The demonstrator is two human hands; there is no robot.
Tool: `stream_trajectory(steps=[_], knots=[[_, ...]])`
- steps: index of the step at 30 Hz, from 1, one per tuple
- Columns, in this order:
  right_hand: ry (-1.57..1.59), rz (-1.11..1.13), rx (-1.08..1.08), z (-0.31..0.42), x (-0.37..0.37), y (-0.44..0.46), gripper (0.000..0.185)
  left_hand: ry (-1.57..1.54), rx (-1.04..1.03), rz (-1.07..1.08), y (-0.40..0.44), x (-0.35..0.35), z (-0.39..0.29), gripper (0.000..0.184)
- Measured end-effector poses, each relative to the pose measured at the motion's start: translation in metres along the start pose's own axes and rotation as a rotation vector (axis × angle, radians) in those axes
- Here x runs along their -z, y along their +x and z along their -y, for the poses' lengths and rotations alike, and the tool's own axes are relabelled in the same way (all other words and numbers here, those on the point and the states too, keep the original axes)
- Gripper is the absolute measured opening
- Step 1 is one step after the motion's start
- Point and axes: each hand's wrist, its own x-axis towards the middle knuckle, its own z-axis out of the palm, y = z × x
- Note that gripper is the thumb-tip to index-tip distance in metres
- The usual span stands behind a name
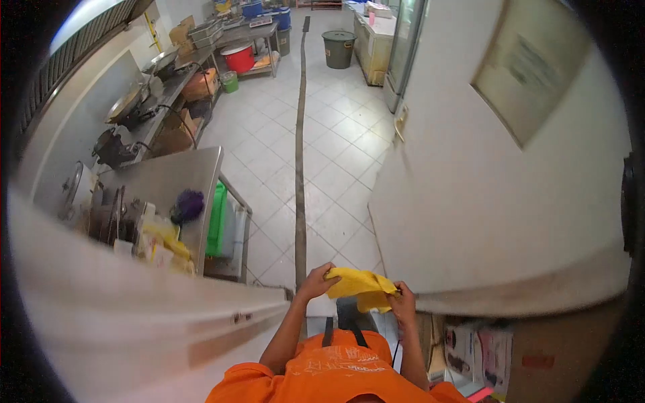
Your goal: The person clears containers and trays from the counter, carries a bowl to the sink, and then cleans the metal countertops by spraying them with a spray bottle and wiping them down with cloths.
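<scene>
A yellow cloth (pixel 359 283) is stretched between my two hands, low in the middle of the head view. My left hand (pixel 318 281) is closed on its left end. At the right end, my right hand (pixel 403 303) grips the cloth, and a loose part hangs down beside it. The cloth is in the air in front of my orange shirt (pixel 336 369), above the tiled floor.
An open white door (pixel 470 201) stands at the right. On the left, a steel table (pixel 195 168) holds a purple bundle (pixel 188 205) and yellow items. Woks line the counter behind it. Farther back are a lidded bin (pixel 338 50) and a red container (pixel 238 58).
</scene>
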Motion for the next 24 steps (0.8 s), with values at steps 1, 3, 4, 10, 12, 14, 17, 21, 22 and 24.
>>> stream_trajectory(steps=[1,3,4,10,12,14,17,21,22,24], knots=[[-0.152,-0.011,0.052,0.004,0.001,0.040,0.023,0.009,0.018,-0.025,0.034,0.018,-0.010,0.025],[-0.047,0.080,-0.054,0.027,-0.005,0.113,0.019,0.058,0.038,-0.019,0.101,0.050,-0.004,0.026],[0.005,0.128,-0.105,0.036,-0.011,0.156,0.018,0.083,0.047,-0.020,0.136,0.071,-0.001,0.027],[0.088,0.509,-0.012,0.068,-0.086,0.444,0.040,0.150,0.154,-0.238,0.297,0.203,0.018,0.028],[0.201,0.713,0.006,0.150,-0.115,0.529,0.041,0.088,0.188,-0.321,0.328,0.251,0.006,0.025],[0.270,0.889,-0.019,0.213,-0.155,0.598,0.040,0.005,0.160,-0.487,0.350,0.296,0.013,0.025],[0.181,1.125,0.136,0.247,-0.226,0.712,0.034,0.019,0.209,-0.615,0.386,0.362,0.035,0.021],[0.104,1.235,0.091,0.276,-0.312,0.830,0.028,-0.145,0.258,-0.716,0.461,0.439,0.075,0.018],[-0.002,1.229,0.059,0.278,-0.332,0.863,0.028,-0.188,0.239,-0.728,0.487,0.464,0.085,0.019],[0.035,1.084,0.067,0.277,-0.366,0.910,0.026,-0.252,0.352,-0.684,0.538,0.516,0.086,0.019]])
